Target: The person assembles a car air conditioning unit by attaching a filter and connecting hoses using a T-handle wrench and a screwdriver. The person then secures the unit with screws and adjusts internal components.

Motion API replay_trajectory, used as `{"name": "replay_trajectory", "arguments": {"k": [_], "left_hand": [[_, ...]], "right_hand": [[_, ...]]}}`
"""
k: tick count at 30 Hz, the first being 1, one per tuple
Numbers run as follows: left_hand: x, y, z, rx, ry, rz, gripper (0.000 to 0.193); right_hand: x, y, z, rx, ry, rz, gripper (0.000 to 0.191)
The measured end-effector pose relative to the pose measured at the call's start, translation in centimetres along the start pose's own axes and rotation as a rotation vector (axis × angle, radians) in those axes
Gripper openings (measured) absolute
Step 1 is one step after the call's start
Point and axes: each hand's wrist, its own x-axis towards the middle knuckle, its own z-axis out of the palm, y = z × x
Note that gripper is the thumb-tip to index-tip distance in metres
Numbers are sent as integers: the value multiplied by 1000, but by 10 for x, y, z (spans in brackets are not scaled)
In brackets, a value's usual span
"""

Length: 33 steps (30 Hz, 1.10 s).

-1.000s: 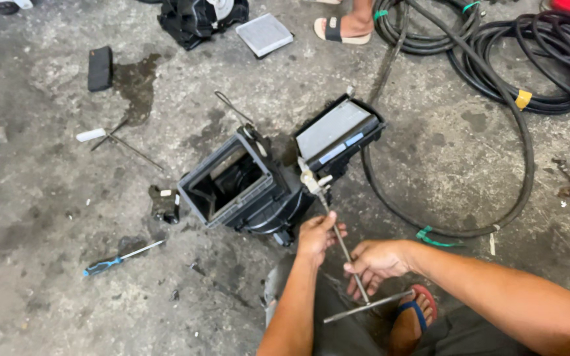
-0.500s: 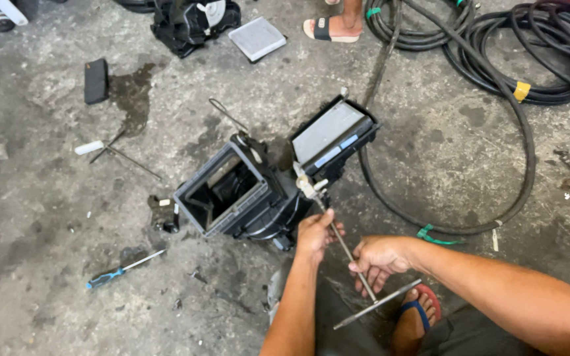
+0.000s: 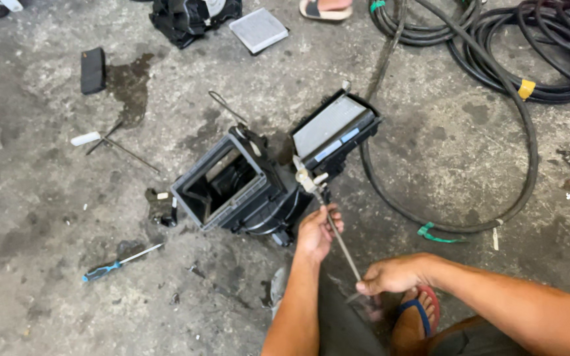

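A black plastic heater housing (image 3: 239, 188) with an open rectangular mouth lies on the concrete floor. A finned metal core (image 3: 332, 126) sticks out of its right side, with small metal pipe fittings (image 3: 306, 178) beside it. A thin metal rod (image 3: 342, 242) runs from those fittings down toward me. My left hand (image 3: 316, 231) grips the rod's upper part, close to the housing. My right hand (image 3: 394, 275) pinches the rod's lower end, just above my sandalled foot (image 3: 417, 316).
A blue-handled screwdriver (image 3: 119, 264) lies left of me. Black hoses (image 3: 496, 46) coil at the top right and one loops round the housing. A flat grey filter (image 3: 258, 29), a black block (image 3: 92, 69) and another person's sandalled foot (image 3: 328, 8) are farther off.
The view has shifted slightly. Both hands have stayed on the rod, and a second thin rod seen below my right hand earlier is no longer in sight.
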Motion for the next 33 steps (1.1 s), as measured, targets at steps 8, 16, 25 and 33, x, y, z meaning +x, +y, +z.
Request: {"name": "replay_trajectory", "arguments": {"k": [8,16,25,33], "left_hand": [[6,-11,13,-27,5,-13,35],[3,-15,24,-156,41,47,40],[-11,-28,43,-59,284,195,36],[-3,-36,52,-7,326,189,40]], "right_hand": [[-11,-1,-7,532,-181,26,53],[11,20,-1,899,-71,-158,54],[22,18,1,586,213,99,36],[33,32,-8,492,159,199,32]]}}
